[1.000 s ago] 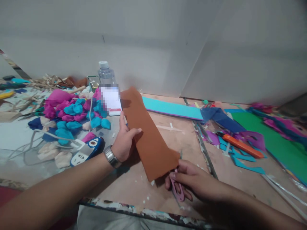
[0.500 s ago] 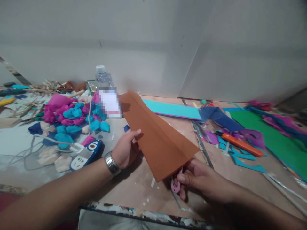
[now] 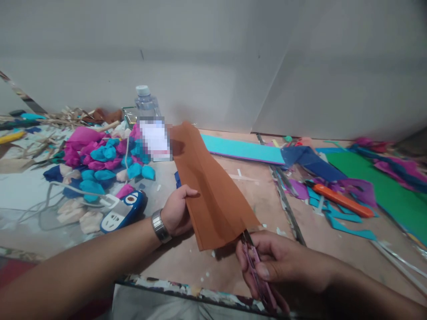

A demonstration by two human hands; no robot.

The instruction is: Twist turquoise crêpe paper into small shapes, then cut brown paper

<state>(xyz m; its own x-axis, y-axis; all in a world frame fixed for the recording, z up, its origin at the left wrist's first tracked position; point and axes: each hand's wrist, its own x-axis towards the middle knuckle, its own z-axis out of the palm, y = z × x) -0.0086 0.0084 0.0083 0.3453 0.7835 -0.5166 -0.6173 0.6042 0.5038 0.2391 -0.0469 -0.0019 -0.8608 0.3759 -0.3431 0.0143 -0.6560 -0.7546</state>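
A folded sheet of brown paper (image 3: 213, 191) slants across the middle, above the work surface. My left hand (image 3: 178, 209) grips its left edge, thumb on top and fingers hidden beneath; a metal watch (image 3: 160, 226) is on that wrist. In my right hand (image 3: 270, 262) are pink-handled scissors (image 3: 258, 275), their blades at the paper's lower right edge. How far the blades reach into the paper is hard to make out.
Pink and blue paper bundles (image 3: 100, 155), a blue-white power strip (image 3: 122, 211), a phone (image 3: 155, 140) and a bottle (image 3: 147, 104) are at left. Turquoise sheets (image 3: 243, 149) lie behind. An orange cutter (image 3: 343, 200), scraps and a green sheet (image 3: 360, 178) are at right.
The brown paper's near end has swung left and its right corner is lower. The scissors have turned, so their blades now show at the paper's edge. The view has shifted slightly.
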